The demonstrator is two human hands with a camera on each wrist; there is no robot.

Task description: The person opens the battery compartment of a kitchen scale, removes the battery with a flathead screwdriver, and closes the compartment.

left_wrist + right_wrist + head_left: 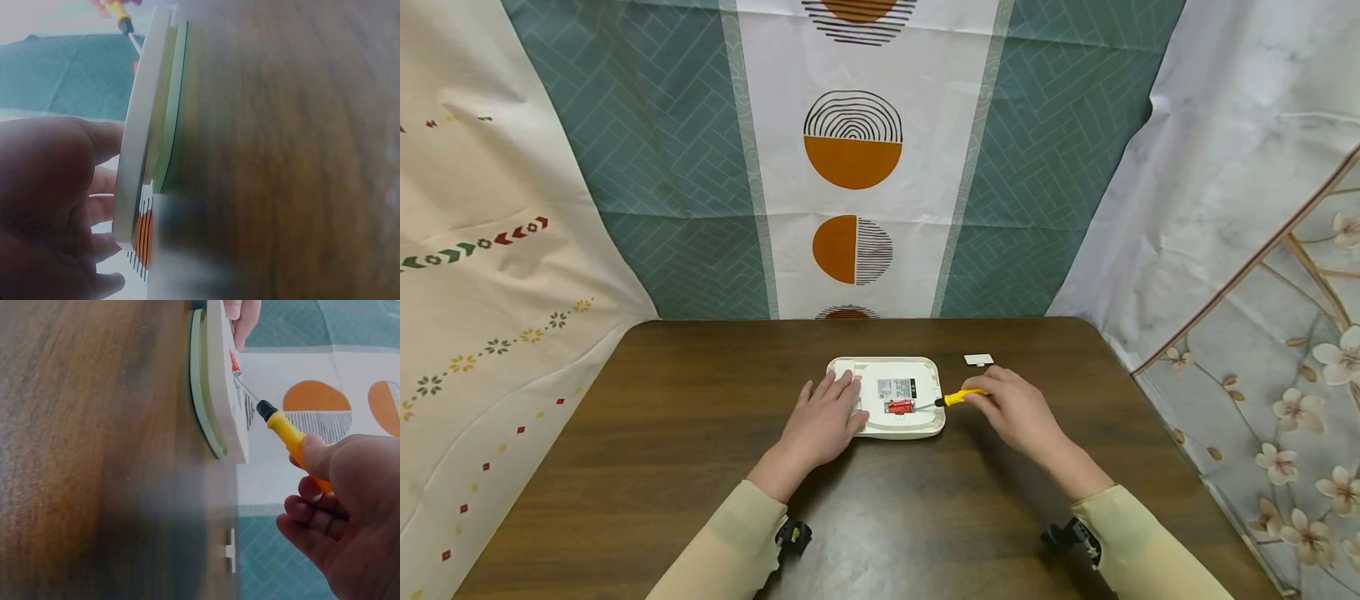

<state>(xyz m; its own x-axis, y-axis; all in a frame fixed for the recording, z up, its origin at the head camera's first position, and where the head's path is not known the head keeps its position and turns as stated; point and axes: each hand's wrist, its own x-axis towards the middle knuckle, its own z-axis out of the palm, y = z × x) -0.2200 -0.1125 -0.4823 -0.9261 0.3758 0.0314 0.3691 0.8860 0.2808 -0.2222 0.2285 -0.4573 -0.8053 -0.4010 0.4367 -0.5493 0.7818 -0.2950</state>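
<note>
A white, rounded rectangular device point(880, 375) lies on the table with its labelled underside up and its battery compartment uncovered. In that compartment sits a red battery point(900, 407). My left hand point(827, 415) rests on the device's left end, fingers spread fairly straight across it. On the other side, my right hand point(1017, 410) grips a screwdriver point(956, 398) with a yellow handle and black collar. The screwdriver's metal tip is right at the battery's right end. In the right wrist view the thumb and fingers are curled round the yellow handle point(288, 435).
A small white battery cover point(978, 360) lies on the brown wooden table point(700, 467), behind the right hand. Patterned cloth point(865, 183) hangs behind the table's far edge, with more cloth at both sides.
</note>
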